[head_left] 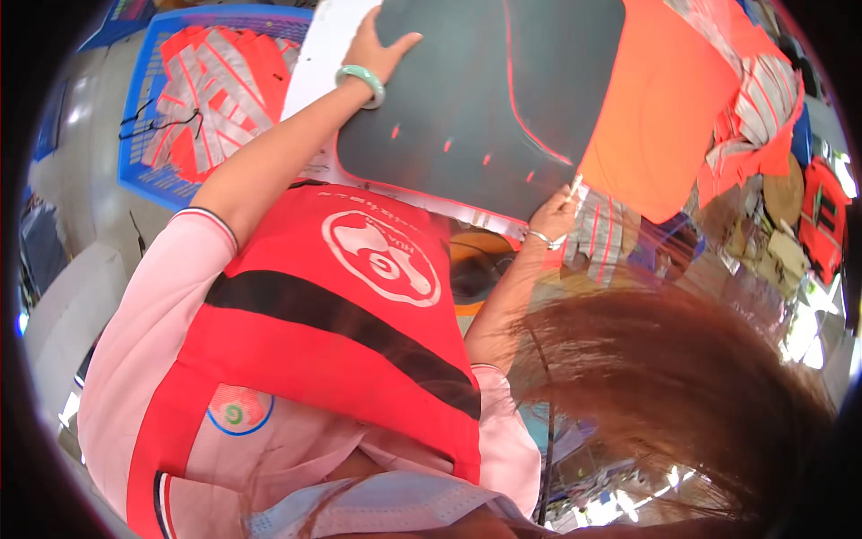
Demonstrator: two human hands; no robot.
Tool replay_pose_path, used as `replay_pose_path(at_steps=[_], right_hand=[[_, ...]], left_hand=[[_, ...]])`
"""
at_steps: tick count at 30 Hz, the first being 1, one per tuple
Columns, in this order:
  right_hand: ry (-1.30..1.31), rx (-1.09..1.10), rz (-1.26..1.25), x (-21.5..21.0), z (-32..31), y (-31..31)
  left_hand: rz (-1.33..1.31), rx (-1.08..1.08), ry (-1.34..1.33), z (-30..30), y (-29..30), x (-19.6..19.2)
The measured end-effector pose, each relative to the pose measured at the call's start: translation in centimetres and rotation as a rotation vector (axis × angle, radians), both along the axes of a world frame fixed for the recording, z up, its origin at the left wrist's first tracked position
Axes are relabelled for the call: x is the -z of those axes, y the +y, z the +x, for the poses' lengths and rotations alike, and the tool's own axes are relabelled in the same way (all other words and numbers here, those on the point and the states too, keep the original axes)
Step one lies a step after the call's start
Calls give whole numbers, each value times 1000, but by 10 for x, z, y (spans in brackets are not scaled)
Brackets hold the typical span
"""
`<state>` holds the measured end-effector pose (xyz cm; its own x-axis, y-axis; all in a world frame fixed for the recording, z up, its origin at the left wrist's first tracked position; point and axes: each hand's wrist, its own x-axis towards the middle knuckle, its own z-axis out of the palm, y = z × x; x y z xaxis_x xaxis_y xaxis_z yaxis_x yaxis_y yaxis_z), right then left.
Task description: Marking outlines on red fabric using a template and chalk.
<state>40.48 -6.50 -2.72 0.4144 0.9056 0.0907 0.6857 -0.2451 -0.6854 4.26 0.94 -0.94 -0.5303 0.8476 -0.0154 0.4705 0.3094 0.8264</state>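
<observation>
A dark grey template board (431, 117) with rounded corners, small slots and a curved red line lies across the work surface before me. Orange-red fabric (664, 108) shows beneath it and spreads out to the right. My left hand (375, 52), with a green bangle at the wrist, rests on the board's upper left part, thumb stretched away from the fingers. At the board's lower right corner, my right hand (553, 216) pinches a short, thin white stick (576, 182); its exact kind cannot be made out. The left hand's fingertips are partly cut off by the picture's top edge.
A blue plastic basket (135, 153) on the left holds orange pieces with grey reflective strips (220, 99). Similar striped fabric (763, 108) is bunched at the far right. A red object (822, 220) stands beyond it. Loose hair (664, 368) covers much of the lower right.
</observation>
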Motion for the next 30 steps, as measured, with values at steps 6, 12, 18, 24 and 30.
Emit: replay_pose_path(at_steps=[6, 12, 18, 24, 30], right_hand=[[212, -25, 36, -10, 1, -3], [484, -105, 96, -9, 9, -7], [703, -166, 45, 3, 26, -6], [783, -157, 46, 2, 28, -11], [806, -244, -3, -5, 36, -8]], left_hand=[[-21, 5, 33, 2, -1, 7], [-39, 1, 90, -3, -3, 13], [-21, 16, 103, -3, -4, 9], [-31, 18, 118, -1, -5, 8], [-18, 24, 118, 0, -5, 3]])
